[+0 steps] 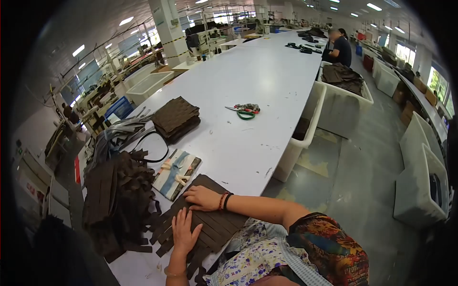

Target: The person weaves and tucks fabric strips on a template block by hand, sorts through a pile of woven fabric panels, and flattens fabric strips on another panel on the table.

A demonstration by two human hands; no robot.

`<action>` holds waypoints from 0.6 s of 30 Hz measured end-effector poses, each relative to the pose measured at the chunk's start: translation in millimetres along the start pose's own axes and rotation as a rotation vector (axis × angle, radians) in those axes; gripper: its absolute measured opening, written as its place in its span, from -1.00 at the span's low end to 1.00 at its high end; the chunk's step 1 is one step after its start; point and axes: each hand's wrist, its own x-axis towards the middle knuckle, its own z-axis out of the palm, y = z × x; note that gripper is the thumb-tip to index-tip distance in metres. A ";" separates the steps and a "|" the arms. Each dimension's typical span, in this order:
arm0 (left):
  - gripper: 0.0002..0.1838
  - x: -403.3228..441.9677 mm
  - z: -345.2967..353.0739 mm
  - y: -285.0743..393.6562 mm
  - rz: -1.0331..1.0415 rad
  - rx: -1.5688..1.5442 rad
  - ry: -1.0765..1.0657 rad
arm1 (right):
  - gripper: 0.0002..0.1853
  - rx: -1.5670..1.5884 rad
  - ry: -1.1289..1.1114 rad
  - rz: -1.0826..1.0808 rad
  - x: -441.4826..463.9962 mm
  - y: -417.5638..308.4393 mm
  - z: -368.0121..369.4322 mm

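A panel of interlaced dark brown strips (pixel 224 219) lies on the table in front of me, its loose strip ends fanning toward the left and the near edge. My left hand (pixel 183 232) rests flat on these strips, fingers spread. Above it, my right hand (pixel 204 198) is bent over the panel's upper left part, thumb and fingers drawn in on a brown strip; its fingertips are partly hidden. Just beyond the hands is a patterned cloth-covered bundle (pixel 175 172) with a pale tie. Heaped brown strips (pixel 126 190) lie to the left.
Farther up the white table (pixel 267 71) are a stack of brown woven pieces (pixel 175 118), grey strips (pixel 117 136) and green-handled scissors (pixel 245 112). White bins (pixel 310 119) stand along the right side. A seated person (pixel 339 50) is at the far right edge.
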 end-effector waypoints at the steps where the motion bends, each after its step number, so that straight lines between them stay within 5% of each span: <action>1: -0.36 -0.1 -0.3 -1.1 -0.007 -0.006 0.006 | -0.65 0.006 -0.003 -0.011 1.3 0.2 0.7; 18: -0.35 -5.2 1.5 4.3 -0.046 0.020 0.016 | -0.69 0.023 0.021 -0.033 -3.9 -0.4 3.3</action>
